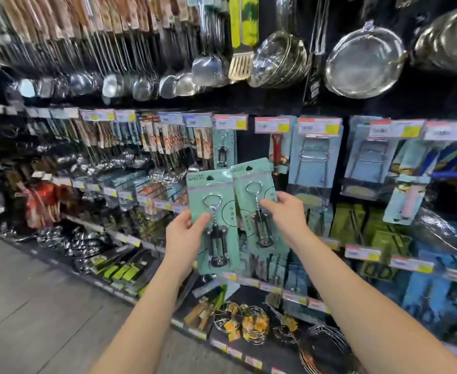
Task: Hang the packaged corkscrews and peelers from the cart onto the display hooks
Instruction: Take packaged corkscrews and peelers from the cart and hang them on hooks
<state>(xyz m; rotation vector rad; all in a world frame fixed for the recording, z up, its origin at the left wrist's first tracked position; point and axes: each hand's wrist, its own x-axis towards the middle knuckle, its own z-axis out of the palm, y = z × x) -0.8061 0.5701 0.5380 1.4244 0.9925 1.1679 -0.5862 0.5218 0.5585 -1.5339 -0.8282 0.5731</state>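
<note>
Overhead — ladles (114, 85), strainers (364, 63); hung corkscrew (223, 149) ahead.

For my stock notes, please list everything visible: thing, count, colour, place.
held corkscrew packs: two, mint green, centre
hung corkscrew pack: one, mint, above them
ladles: many, steel, top left
slotted turner: one, pale, top centre
strainers: several, steel, top right
price tags: many, white, red and yellow, hook ends and shelf edges
wire baskets: several, steel, bottom shelf
left hand: holds the left pack
right hand: holds the right pack
</note>
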